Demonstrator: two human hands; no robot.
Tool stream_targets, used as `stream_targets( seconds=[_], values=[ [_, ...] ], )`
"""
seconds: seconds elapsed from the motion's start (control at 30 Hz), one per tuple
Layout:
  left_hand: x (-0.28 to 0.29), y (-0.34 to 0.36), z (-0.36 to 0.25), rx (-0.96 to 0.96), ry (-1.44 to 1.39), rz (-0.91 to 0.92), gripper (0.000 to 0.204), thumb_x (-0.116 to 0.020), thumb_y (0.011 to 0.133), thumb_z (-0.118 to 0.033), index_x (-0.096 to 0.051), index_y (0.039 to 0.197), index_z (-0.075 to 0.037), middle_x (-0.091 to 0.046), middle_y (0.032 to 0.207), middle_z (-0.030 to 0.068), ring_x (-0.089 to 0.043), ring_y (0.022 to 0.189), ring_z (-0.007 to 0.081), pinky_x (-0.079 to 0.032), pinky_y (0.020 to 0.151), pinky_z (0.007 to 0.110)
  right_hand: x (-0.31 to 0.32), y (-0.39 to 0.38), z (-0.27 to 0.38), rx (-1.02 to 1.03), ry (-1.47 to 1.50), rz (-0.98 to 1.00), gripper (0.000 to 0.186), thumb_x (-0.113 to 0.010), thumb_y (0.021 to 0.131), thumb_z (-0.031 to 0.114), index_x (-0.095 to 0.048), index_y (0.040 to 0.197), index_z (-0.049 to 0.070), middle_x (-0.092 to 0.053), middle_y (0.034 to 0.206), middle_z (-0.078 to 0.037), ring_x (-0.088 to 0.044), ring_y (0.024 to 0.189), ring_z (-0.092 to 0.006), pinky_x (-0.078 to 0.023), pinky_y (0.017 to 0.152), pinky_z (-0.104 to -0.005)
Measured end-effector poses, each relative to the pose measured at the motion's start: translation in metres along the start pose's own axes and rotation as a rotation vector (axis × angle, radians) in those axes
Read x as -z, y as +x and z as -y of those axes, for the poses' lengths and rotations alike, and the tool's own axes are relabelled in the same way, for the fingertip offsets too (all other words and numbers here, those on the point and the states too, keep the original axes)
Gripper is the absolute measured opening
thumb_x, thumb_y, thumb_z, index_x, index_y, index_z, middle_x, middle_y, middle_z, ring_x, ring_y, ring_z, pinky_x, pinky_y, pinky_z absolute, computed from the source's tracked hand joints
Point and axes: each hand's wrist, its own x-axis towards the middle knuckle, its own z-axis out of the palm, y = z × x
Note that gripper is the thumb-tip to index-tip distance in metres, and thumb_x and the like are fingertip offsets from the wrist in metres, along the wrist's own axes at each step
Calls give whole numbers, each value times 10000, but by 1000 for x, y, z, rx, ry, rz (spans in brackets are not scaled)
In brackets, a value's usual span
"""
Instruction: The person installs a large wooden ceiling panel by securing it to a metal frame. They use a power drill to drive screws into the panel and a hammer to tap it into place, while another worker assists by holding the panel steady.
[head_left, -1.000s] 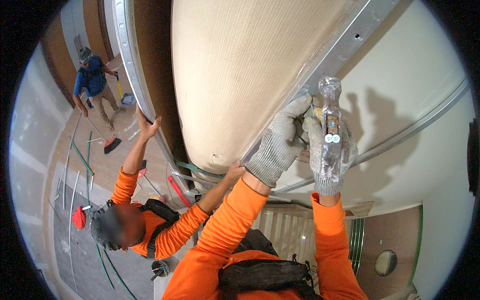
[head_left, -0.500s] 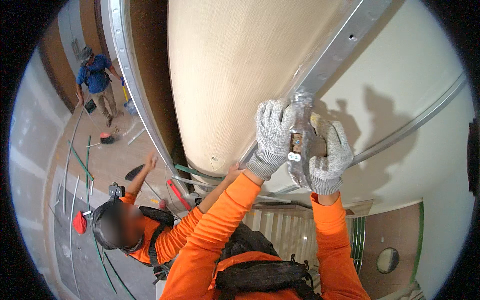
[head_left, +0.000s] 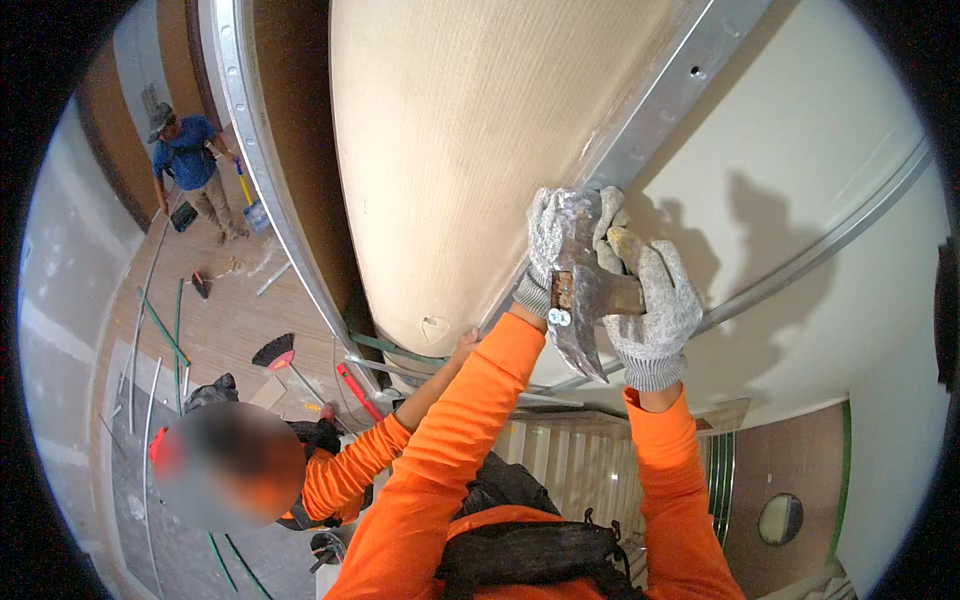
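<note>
My right hand (head_left: 660, 315), in a grey knitted glove, is closed round the wooden handle of a claw hammer (head_left: 578, 240). The worn metal head lies across the view with its claw toward me; two bright screw heads sit by the handle's end. Behind the hammer head, my gloved left hand (head_left: 543, 235) is curled at the lower end of a long metal channel (head_left: 665, 100). Its fingers are partly hidden, and what they pinch cannot be made out. The channel runs up between a curved wood-grained panel (head_left: 450, 150) and a white wall.
At lower left a co-worker in an orange sleeve (head_left: 365, 455) holds a hand against the panel's lower edge. Someone in a blue shirt (head_left: 190, 150) stands farther off with a dustpan (head_left: 257, 215). A broom (head_left: 275, 352) and green strips (head_left: 163, 330) lie there. Steps (head_left: 540, 450) show below me.
The hammer has shifted left and turned, baring more of its handle, and now covers more of my left hand. The co-worker's raised arm has dropped from sight, and their head has moved down.
</note>
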Motion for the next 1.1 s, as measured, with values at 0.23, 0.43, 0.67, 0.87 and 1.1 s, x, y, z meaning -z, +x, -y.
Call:
stream_targets(
  seconds=[0.23,0.43,0.67,0.87,1.1],
  values=[
    [-54,-3,35,-302,57,-316,442,-719,735,-190,-605,1156,-116,-595,988,78,-575,859,262,-427,787,447,15,-49,-11,-135,220,4,281,-704,830,345,-634,925,89,-593,741,-80,-612,634,-261,-477,572,-377],
    [-47,1,37,-286,1,-287,534,-675,631,-158,-631,1160,-106,-607,1023,91,-577,883,308,-427,792,462,15,-79,-29,-266,217,138,385,-739,786,386,-581,950,75,-592,759,-95,-624,678,-296,-486,613,-384],
    [-48,6,35,-269,32,-273,413,-676,695,-126,-640,1107,-115,-613,971,82,-577,874,287,-426,800,463,41,-80,-26,150,55,156,451,-760,754,385,-582,984,40,-610,766,-109,-627,718,-343,-504,670,-426],
    [-54,6,49,-275,32,-298,380,-684,703,-128,-642,1080,-115,-616,952,73,-584,875,278,-429,822,456,28,-62,-17,-184,135,308,483,-745,767,424,-565,992,36,-625,872,-143,-632,780,-360,-501,668,-430],
    [-51,9,44,-291,-7,-311,521,-698,627,-88,-613,1141,-102,-597,941,80,-569,847,300,-432,812,456,23,-92,-33,-115,55,198,525,-790,709,347,-558,1047,20,-607,871,-163,-612,762,-376,-492,689,-477]
  ],
)
